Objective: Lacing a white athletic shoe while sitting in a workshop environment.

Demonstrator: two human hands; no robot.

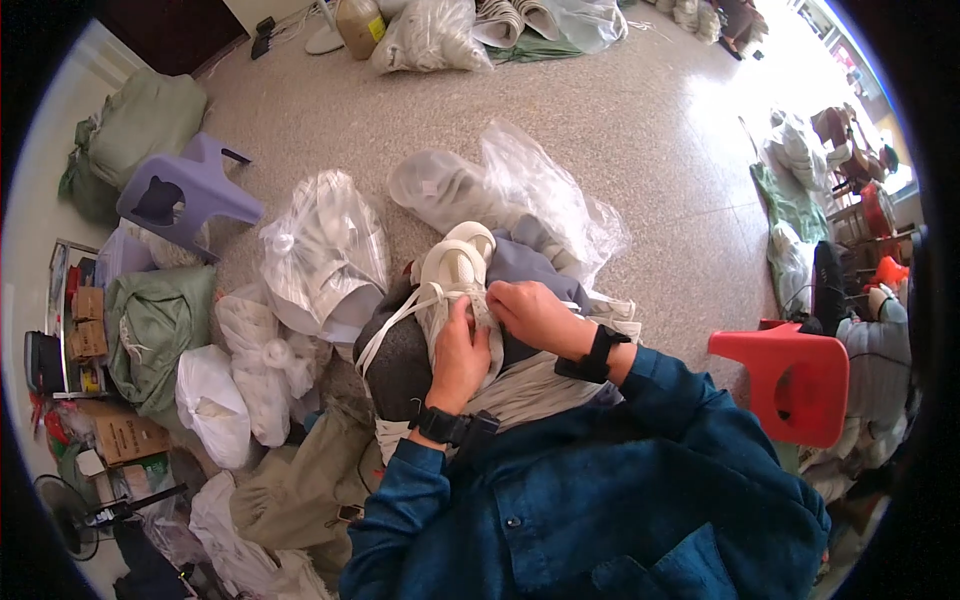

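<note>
A cream sneaker rests on my lap, its toe pointing away from me. Across its front runs a white shoelace, with a long loop hanging down on the left side. My left hand is closed on the shoe's upper, thumb by the eyelets. Beside it, my right hand pinches the lace at the right eyelet row; the fingertips are partly hidden. The rounded toe of a second cream shoe shows just behind. A bundle of long white laces lies over my lap under the right forearm.
Clear plastic bags of pale shoes and another clear bag lie ahead on the floor. A purple stool and green sacks stand left; a red stool is at right. Cartons and a fan sit lower left.
</note>
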